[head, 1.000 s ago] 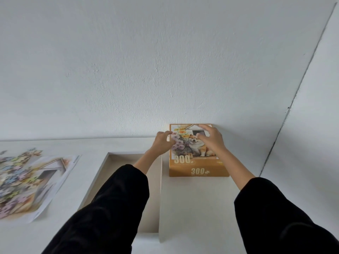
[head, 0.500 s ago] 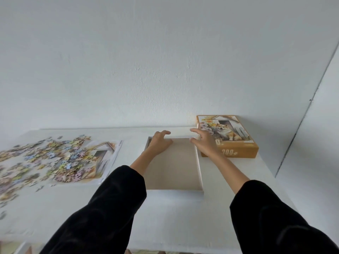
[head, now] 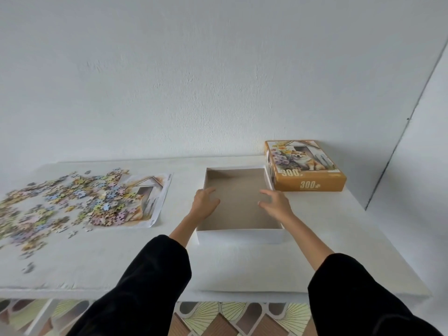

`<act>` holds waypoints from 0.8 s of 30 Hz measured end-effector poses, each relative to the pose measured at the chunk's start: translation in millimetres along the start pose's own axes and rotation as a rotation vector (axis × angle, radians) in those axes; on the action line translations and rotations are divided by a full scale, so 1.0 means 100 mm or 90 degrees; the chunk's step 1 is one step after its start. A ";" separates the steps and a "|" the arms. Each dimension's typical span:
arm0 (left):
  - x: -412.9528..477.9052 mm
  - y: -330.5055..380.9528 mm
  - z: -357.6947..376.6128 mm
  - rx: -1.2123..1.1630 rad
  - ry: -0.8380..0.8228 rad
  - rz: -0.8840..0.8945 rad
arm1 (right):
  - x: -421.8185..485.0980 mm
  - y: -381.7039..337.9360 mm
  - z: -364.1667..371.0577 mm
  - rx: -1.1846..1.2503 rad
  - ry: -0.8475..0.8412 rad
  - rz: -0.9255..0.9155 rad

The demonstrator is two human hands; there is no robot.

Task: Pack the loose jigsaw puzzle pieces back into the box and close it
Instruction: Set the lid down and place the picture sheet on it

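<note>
Hovering over the rectangular cardboard box, both hands spread.

Single view only, head-worn wide-angle, no second view to overlap. Looks forward and down across tabletop toward far wall. Near: both sleeves fill lower frame, floor strip below near edge. Mid-distance: open box at centre. Edges bowed by lens.

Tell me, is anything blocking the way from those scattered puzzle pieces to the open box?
Nothing visible does. The puzzle pieces lie left of the open box, with only bare table between. The box holds nothing, and its lid sits aside on the right.
</note>
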State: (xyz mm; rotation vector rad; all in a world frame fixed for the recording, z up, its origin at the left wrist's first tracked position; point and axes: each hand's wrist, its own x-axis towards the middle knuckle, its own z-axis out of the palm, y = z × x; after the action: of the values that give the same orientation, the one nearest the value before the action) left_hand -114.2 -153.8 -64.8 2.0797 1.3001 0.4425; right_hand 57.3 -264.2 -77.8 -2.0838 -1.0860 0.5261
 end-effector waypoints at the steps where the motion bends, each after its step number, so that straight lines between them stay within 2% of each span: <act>1: 0.02 0.01 0.00 -0.011 -0.002 -0.001 | 0.02 -0.01 -0.01 0.009 0.003 -0.006; 12: 0.73 0.44 -0.21 -0.086 0.036 0.033 | 0.75 -0.24 -0.26 0.006 0.056 -0.063; 17: 1.18 0.56 -0.20 -0.131 0.042 0.039 | 1.17 -0.30 -0.34 -0.087 0.056 -0.023; 24: 1.51 0.54 -0.10 -0.141 0.049 0.018 | 1.56 -0.25 -0.33 -0.155 0.031 -0.043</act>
State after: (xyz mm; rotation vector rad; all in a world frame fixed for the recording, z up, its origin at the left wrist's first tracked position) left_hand -14.5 -32.7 -28.4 1.9134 1.2074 0.6545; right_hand 152.9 -138.7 -41.3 -2.2463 -1.2391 0.3201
